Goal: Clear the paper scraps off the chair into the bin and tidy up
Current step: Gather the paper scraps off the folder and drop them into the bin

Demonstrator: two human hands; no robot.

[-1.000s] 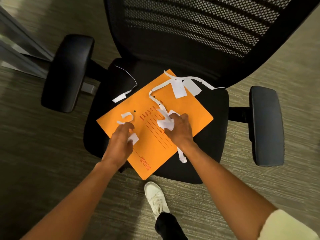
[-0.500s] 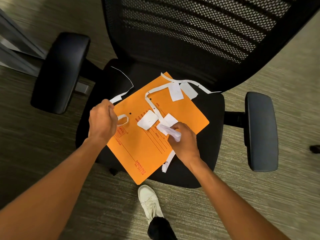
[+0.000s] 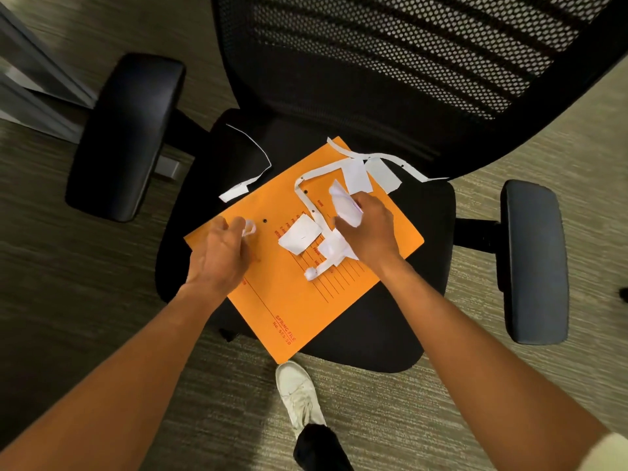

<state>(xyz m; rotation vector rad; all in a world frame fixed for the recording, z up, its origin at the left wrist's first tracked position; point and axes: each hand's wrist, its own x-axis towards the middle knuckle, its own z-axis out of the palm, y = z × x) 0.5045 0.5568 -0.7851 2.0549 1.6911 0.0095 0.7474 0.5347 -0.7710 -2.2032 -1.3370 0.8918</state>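
Note:
An orange file folder [image 3: 289, 300] lies on the black seat of an office chair [image 3: 390, 328]. White paper scraps are strewn over it: a flat piece [image 3: 300, 237], a long punched strip [image 3: 314, 176], two squares [image 3: 370, 176] near the backrest, and a thin strip [image 3: 244, 185] on the seat's left. My left hand [image 3: 221, 256] pinches a small curled scrap [image 3: 249, 227] over the folder's left corner. My right hand [image 3: 370, 229] is closed around a crumpled bundle of scraps [image 3: 345, 205], resting over more paper. No bin is in view.
The chair's armrests [image 3: 125, 134] [image 3: 533, 260] flank the seat, with the mesh backrest [image 3: 390, 52] behind. My white shoe [image 3: 299, 392] stands on the carpet in front of the seat. A grey frame [image 3: 30, 73] is at the far left.
My left hand came back over the folder's left corner with the curled scrap pinched. My right hand moved up toward the backrest, holding its crumpled bundle.

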